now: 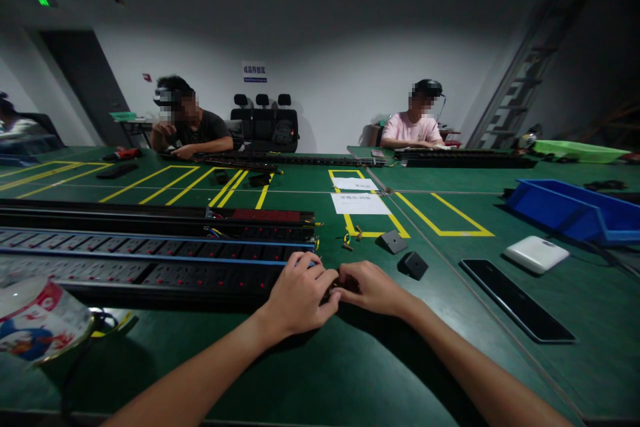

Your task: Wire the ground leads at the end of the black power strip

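Observation:
Long black power strips [200,275] with red switches and blue edges lie side by side on the green table, reaching from the left to the middle. My left hand [303,290] rests over the right end of the nearest strips, its fingers bent and closed round that end. Just right of it, my right hand [367,285] is pinched at the same end, the fingertips nearly meeting those of the left. What lies between the fingertips is small and mostly hidden. Two black end pieces [391,241] and small yellow-green wire ends [347,240] lie beyond my right hand.
On the right are a black phone-like slab [517,300], a white box [537,253] and a blue bin [565,213]. A printed paper cup-like container [43,320] stands at the near left. White paper sheets [361,204] lie mid-table. Across the table sit two people.

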{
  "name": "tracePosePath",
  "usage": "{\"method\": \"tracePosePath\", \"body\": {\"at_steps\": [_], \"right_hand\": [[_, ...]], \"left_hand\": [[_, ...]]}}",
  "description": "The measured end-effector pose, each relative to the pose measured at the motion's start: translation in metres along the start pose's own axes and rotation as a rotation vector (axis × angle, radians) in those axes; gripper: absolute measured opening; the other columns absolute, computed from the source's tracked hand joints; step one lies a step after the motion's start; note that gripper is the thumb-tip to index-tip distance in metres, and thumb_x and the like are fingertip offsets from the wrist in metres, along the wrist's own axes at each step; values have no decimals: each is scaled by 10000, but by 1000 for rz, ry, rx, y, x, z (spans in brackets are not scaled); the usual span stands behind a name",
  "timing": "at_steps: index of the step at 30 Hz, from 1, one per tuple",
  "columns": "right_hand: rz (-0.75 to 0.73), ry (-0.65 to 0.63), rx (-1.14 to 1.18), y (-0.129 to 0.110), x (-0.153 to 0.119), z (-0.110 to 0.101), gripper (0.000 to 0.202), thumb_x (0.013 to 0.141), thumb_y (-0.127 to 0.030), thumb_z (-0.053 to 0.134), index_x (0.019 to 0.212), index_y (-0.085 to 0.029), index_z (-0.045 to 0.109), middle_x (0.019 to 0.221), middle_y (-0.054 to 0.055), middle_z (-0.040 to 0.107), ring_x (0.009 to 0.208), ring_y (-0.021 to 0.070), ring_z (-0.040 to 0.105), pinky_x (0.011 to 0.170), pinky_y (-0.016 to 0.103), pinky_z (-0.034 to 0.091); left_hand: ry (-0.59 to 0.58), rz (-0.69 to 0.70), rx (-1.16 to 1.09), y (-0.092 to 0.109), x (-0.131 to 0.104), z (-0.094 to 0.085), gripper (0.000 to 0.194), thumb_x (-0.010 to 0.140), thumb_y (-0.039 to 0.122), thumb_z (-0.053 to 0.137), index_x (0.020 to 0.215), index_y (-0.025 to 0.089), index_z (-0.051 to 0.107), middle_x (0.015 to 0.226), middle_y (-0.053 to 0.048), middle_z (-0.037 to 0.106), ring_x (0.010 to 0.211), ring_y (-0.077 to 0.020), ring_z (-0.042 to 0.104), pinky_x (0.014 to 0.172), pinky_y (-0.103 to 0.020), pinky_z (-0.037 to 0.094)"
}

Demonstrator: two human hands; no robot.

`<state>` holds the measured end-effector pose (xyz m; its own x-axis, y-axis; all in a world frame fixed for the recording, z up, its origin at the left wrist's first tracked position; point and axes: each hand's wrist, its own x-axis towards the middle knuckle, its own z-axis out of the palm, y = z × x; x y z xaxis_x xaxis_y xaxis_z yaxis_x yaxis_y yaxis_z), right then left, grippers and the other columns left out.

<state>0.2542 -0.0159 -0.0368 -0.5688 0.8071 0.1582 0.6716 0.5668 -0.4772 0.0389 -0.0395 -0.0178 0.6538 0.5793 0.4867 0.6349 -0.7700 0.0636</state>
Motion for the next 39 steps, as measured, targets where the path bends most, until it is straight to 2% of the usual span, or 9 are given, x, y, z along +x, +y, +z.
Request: {"method": "tracePosePath", "body": {"at_steps": [12,18,23,35,39], "right_hand": [[-6,-1,-48,-2,-1,0,243,902,-406,617,788,-194,587,714,11,639,598,135,526,551,242,284],[-16,-2,-41,-2,-1,-1,234,902,-415,618,824,-195,594,737,19,651,615,146,542,557,245,289],[-5,-3,-53,-2,-1,-1,235,902,-411,614,805,-199,586,717,16,641,597,144,517,552,249,267],[-10,-3,-45,-2,-1,0,238,904,-410,610,809,-195,579,728,18,639,608,144,516,558,255,269],[-13,-8,-33,2,-2,3,291,928,-466,579,823,-195,585,736,20,645,614,146,523,561,255,276]], "left_hand": [[-23,-22,34,0,0,2,229,920,370,568,1042,212,680,915,-56,716,1055,-275,550,931,-448,391],[-25,-43,25,1,0,1,258,909,370,582,1095,206,657,948,-68,710,1067,-275,551,936,-438,393],[-35,-27,33,0,0,1,205,916,369,576,1001,203,661,910,-62,702,1066,-275,549,929,-434,391],[-42,-30,37,0,0,1,227,923,359,559,1064,203,643,913,-63,703,1054,-274,550,926,-432,389],[-45,-23,48,1,0,1,189,931,361,546,974,203,639,905,-65,700,1051,-272,550,918,-428,386]]}}
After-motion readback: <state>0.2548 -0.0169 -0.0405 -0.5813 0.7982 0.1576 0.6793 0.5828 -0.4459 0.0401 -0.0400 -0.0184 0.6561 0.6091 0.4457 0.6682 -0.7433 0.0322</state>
